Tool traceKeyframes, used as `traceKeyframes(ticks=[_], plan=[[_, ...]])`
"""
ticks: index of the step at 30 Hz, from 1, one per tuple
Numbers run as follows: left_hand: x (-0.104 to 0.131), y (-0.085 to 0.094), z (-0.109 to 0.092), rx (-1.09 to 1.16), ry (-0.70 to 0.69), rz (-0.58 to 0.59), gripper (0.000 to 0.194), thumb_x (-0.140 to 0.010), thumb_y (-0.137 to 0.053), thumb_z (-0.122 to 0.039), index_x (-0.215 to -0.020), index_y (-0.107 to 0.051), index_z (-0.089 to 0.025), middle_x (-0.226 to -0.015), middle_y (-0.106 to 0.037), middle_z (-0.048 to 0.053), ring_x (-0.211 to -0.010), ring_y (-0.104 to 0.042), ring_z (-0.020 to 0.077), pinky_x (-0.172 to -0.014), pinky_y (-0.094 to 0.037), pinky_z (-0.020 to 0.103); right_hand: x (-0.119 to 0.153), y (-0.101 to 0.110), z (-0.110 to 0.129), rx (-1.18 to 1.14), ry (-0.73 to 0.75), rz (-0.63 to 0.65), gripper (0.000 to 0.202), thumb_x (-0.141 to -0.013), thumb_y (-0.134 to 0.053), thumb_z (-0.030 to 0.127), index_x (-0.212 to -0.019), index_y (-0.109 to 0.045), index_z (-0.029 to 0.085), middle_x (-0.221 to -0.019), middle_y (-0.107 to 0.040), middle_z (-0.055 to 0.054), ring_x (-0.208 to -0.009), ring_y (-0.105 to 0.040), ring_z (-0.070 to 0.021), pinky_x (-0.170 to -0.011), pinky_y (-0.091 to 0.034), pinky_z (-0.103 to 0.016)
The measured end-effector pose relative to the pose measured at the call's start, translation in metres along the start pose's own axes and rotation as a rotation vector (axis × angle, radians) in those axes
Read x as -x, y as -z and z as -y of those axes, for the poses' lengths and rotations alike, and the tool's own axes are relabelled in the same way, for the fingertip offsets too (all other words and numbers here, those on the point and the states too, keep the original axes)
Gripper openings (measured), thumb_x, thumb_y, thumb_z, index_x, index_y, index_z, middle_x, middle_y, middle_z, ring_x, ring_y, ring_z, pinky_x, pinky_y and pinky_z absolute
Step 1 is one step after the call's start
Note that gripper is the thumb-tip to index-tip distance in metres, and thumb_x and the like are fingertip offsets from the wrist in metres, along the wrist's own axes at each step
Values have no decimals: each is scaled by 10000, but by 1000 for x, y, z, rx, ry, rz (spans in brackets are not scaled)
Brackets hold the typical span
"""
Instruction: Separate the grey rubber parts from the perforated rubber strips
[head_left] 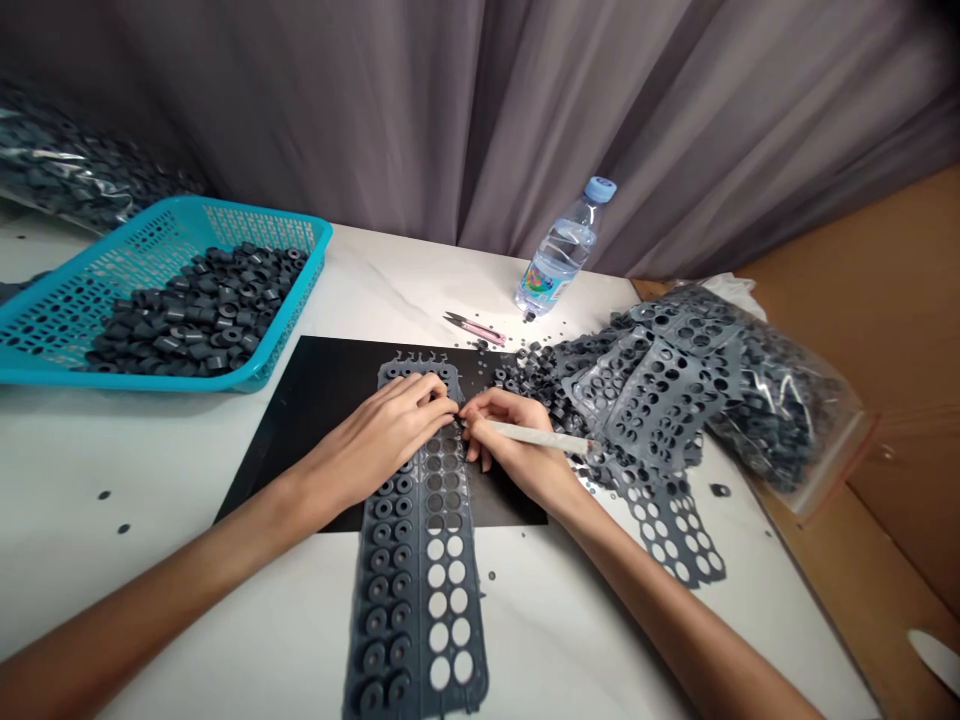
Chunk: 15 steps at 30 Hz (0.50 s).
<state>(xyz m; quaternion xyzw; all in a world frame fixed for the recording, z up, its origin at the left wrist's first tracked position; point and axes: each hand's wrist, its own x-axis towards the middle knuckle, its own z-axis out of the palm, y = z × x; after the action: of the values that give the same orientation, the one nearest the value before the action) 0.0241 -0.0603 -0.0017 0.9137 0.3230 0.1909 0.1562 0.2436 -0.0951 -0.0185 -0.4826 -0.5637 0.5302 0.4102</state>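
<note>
A long grey rubber sheet [454,530] of moulded rings lies lengthwise before me. Rings fill its left two columns, while the lower right columns are bare holes. My left hand [401,425] rests across its upper part, fingers bent and pressed together on the sheet; what lies under them is hidden. Just right of those fingertips, my right hand [517,440] grips a slim white pen-like tool [547,437], its tip at the sheet's right edge. The two hands almost touch. Beneath the sheet's upper half is a black mat [292,430].
A turquoise basket [289,335] holds loose grey rings at the left, near a clear bag of rings [67,160]. Pink-handled snips [480,328] and a water bottle [559,255] are at the back. To the right are punched sheets [652,390], loose pieces and another filled bag [795,400].
</note>
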Motion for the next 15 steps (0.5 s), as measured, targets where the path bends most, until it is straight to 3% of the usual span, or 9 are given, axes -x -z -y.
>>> traceKeyframes(ticks=[6, 9, 11, 12, 13, 15], plan=[[3, -9, 2, 66, -24, -60, 257, -1130, -427, -226, -1157, -680, -190, -1178, -643, 75, -1103, -653, 231, -1023, -546, 413, 1, -2, 4, 120, 20, -21, 77, -943, -634, 247, -927, -676, 185, -696, -659, 22, -551, -607, -101, -473, -425, -178], [1, -5, -3, 112, -16, -372, 188, -1106, -496, -200, -1081, -682, -195, -1105, -681, 62, -1061, -664, 214, -1018, -532, 387, 2, -4, 3, 168, 64, -58, 64, -926, -627, 204, -896, -680, 185, -695, -640, 35, -546, -599, -84, -505, -419, -179], [-1, 3, -7, 205, 109, -607, 118, -1078, -574, -227, -1043, -684, -203, -1064, -686, 52, -1035, -664, 204, -990, -532, 357, 2, -5, 1, 148, 54, -70, 56, -920, -632, 201, -899, -682, 186, -730, -654, 30, -547, -606, -81, -498, -416, -176], [-1, 8, -8, 291, 187, -664, 101, -1063, -609, -258, -1027, -687, -205, -1053, -685, 49, -1025, -665, 201, -970, -536, 343, 2, -5, 1, 120, 32, -66, 50, -919, -640, 210, -911, -684, 187, -741, -663, 25, -548, -612, -84, -483, -415, -173], [-1, 13, -9, 405, 262, -661, 109, -1050, -637, -295, -1017, -691, -206, -1046, -687, 45, -1014, -668, 200, -949, -541, 332, 2, -4, 0, 87, 7, -58, 53, -922, -649, 226, -925, -685, 187, -743, -670, 20, -551, -618, -91, -465, -417, -170], [1, 19, -10, 678, 375, -523, 169, -1030, -672, -376, -1031, -704, -210, -1052, -706, 40, -1000, -677, 194, -924, -549, 312, 2, -2, 0, 14, -23, -58, 86, -934, -663, 265, -952, -683, 183, -730, -678, 12, -540, -621, -105, -436, -434, -172]])
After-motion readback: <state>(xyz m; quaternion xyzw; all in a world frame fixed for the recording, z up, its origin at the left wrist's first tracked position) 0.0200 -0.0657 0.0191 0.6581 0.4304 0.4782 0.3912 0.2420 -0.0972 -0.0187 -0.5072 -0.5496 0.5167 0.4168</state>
